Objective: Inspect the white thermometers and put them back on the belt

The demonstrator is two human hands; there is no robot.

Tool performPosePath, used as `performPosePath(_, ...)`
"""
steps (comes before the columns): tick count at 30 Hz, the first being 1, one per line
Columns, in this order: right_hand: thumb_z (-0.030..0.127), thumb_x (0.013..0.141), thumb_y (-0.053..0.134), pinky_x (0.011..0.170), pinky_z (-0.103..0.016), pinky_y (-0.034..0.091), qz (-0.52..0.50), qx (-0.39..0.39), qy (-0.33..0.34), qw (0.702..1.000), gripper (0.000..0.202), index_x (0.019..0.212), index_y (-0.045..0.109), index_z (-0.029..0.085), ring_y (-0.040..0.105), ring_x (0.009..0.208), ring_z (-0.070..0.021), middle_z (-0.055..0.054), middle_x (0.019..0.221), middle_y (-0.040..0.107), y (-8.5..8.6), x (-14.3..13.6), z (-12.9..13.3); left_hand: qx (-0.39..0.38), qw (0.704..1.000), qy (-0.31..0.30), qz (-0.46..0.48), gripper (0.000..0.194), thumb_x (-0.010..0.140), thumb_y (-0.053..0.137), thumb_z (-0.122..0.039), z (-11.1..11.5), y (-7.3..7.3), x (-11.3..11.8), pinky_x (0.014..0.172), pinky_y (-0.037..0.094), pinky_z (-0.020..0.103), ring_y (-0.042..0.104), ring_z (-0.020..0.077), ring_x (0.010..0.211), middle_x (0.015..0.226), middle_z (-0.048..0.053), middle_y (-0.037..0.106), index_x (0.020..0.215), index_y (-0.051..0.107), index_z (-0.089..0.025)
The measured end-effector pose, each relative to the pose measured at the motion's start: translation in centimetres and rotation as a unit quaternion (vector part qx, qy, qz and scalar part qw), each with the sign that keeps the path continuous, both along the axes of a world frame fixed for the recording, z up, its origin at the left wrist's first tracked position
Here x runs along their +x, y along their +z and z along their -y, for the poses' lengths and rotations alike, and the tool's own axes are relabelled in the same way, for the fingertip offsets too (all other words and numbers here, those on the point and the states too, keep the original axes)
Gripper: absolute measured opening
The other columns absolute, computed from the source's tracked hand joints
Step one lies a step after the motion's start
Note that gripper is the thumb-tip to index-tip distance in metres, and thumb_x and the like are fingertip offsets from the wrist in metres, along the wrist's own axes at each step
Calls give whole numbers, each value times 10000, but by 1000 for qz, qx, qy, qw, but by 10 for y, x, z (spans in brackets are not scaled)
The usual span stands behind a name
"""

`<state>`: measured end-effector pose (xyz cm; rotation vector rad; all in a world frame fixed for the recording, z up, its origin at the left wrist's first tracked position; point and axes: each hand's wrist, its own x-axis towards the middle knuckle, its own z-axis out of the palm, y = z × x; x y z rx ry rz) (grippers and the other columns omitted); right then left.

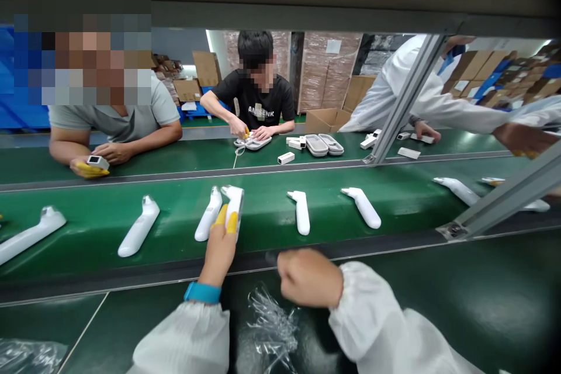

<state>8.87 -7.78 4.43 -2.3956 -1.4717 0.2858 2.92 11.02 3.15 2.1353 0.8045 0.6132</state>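
Left hand (220,247): it reaches forward over the dark rail (166,270) to the green belt (258,210), back up, fingers pointing away, with yellow finger covers (232,222) and a blue band (202,292) at the wrist.
Left grip: clamped on the held gadget (234,201), thumb and fingers around its body.
Right hand (310,277): it is curled in a fist, back up, knuckles to the left, with its arm coming in from the lower right.
Right grip: fingers together (a dark blur sits by the fingertips, and I cannot tell if it is held).
Held gadget: it is white, over the belt, and its small tip points left and a bit away.
Long way of it: the body runs from the bent top down toward the person, nearly straight, partly hidden by the fingers.
Next to it: a second white gadget (207,215) lies just left, its tip away and its fat end near.
Along the belt: more white gadgets (302,213) lie spread out on both sides.
Near surface (421,286): crinkly clear plastic (274,327) lies between the two arms.
Across the belt: one person in a black shirt (262,102) touches an open gray case (254,144).
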Motion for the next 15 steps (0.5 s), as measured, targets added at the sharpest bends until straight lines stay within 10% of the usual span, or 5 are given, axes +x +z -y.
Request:
performPosePath(6,244,759,505,629,-319,463,-24,-124,139,982,283,933,697,132,704,810,-280,-147,937,741,-24,-37,-4,53,991,8,-123,425,800,579,-341,-2,-23,53,985,351,564,493,456,1172,1158,285,577,1101,649,-48)
performPosePath(12,271,866,456,653,-301,455,-53,-104,189,975,278,849,702,143,709,808,-251,-124,910,750,-27,-21,-5,73,987,103,-102,723,831,535,-470,-26,-11,45,1067,130,645,193,492,1365,1452,290,322,1427,378,-93)
performPosePath(15,344,847,544,638,-295,433,-85,-98,168,977,225,788,675,171,695,761,-239,-79,806,742,-24,-15,-3,6,990,112,-87,658,767,606,-385,-54,-6,34,1027,191,673,306,516,1307,1342,295,458,1336,481,-80)
